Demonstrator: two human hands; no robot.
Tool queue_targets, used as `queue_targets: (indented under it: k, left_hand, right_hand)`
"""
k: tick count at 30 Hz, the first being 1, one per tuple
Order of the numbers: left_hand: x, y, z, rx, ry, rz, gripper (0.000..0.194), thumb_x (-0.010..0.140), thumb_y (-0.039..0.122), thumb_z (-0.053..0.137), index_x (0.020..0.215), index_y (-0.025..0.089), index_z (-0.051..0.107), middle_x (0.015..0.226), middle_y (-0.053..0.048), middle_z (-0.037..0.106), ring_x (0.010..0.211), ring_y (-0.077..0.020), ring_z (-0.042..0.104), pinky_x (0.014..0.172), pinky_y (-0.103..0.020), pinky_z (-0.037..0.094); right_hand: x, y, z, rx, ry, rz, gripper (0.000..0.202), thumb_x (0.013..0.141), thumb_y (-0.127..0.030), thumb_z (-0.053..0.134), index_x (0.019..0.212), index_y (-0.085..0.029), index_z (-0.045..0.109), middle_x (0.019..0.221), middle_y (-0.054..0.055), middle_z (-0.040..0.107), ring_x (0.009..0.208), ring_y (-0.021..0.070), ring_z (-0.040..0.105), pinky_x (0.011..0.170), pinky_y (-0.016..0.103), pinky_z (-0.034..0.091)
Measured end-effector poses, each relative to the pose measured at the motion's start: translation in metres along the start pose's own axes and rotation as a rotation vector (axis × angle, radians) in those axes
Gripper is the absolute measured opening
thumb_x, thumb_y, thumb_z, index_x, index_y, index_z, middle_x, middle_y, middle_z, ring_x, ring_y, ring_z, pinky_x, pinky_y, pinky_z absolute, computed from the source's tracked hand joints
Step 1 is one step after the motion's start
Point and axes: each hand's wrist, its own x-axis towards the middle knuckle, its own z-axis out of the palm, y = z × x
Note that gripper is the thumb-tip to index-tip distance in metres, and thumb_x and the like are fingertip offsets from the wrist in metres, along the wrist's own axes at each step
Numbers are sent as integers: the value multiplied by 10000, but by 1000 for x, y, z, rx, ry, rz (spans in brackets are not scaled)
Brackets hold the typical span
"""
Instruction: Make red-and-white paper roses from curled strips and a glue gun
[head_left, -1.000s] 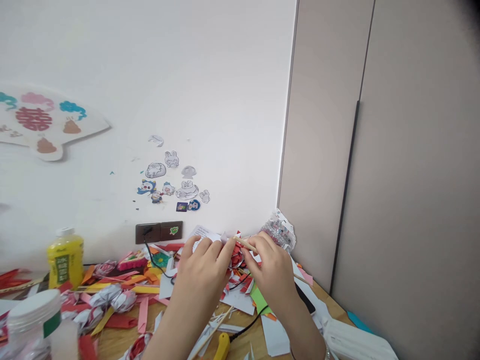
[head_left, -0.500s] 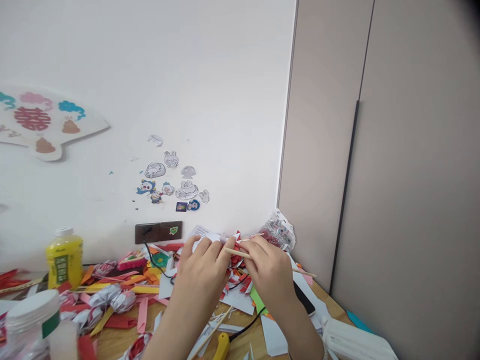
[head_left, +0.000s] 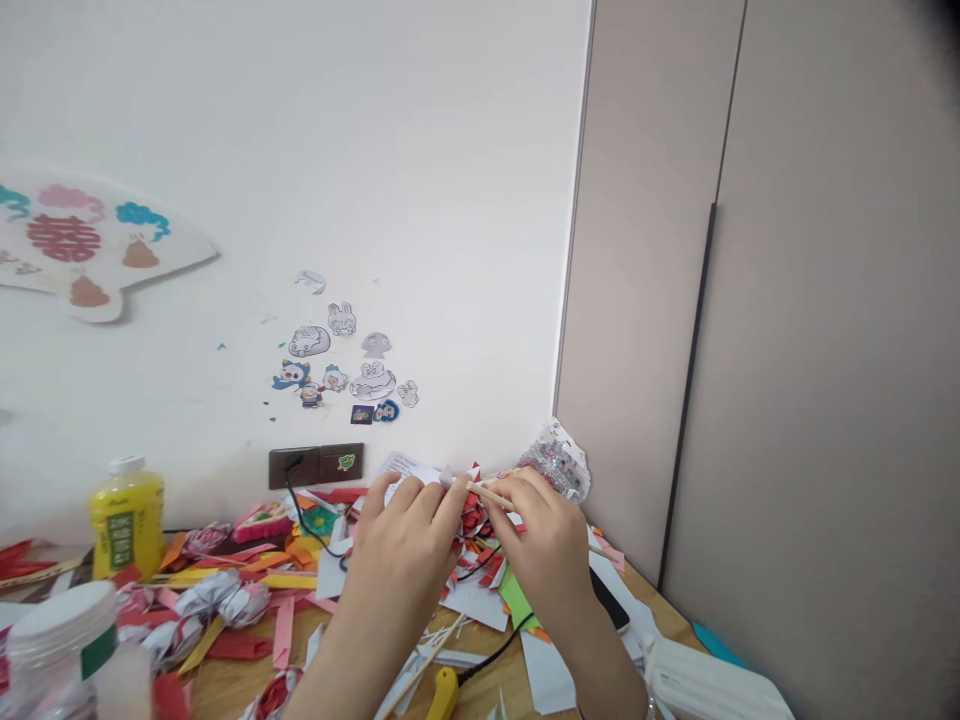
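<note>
My right hand point(head_left: 541, 525) pinches a thin wooden stick point(head_left: 489, 494), whose near end points left and whose other end comes out past the right side of the hand. My left hand point(head_left: 409, 530) is closed, with its fingers bent and pressed together, its index fingertip at the stick's left end. What its fingers hold, if anything, is hidden behind them. Red and white folded paper pieces point(head_left: 474, 515) lie just beyond and between the two hands.
Paper strips point(head_left: 283, 630) and crumpled paper surround a yellow bottle point(head_left: 127, 520) and a white-lidded jar point(head_left: 64, 640) at left. A yellow-handled tool point(head_left: 444, 692) with a black cord lies in front. At right are a phone point(head_left: 609, 600) and a white case point(head_left: 712, 680).
My right hand has shifted slightly up, and the stick has moved right and up, its left end now beside my left index fingertip. My left hand has hardly moved.
</note>
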Motion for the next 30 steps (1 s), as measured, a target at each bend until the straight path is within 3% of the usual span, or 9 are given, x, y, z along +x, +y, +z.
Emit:
queue_targets:
  k: [12,17,21,30]
  left_hand:
    - [-2,-2,1,-35,0,8,370,723,45,575,1076,155,563,755,-18,698,722,-247,625,805,-432,373]
    - [-3,-3,1,-58,-55,-1,429,695,65,632,1104,165,554,793,-18,696,752,-255,623,810,-432,374]
    - [-2,-2,1,-74,-24,-2,437,687,50,642,1103,149,554,778,-21,696,742,-253,623,816,-432,366]
    - [-4,-6,3,-281,-62,-93,481,694,89,706,1139,168,539,801,-19,688,757,-235,608,795,-400,370]
  right_hand:
    - [0,1,0,-30,-103,-60,285,956,-185,402,828,-179,657,742,43,644,691,160,622,583,229,415]
    - [0,2,-2,-9,-65,-13,244,950,-224,445,824,-177,649,746,47,637,690,160,617,603,230,432]
    - [-1,2,-1,-38,-66,-53,271,952,-196,413,813,-177,644,734,48,636,692,162,614,588,233,422]
    - [0,2,-5,16,-68,-109,271,918,-131,400,967,-148,666,784,70,659,705,169,616,585,241,436]
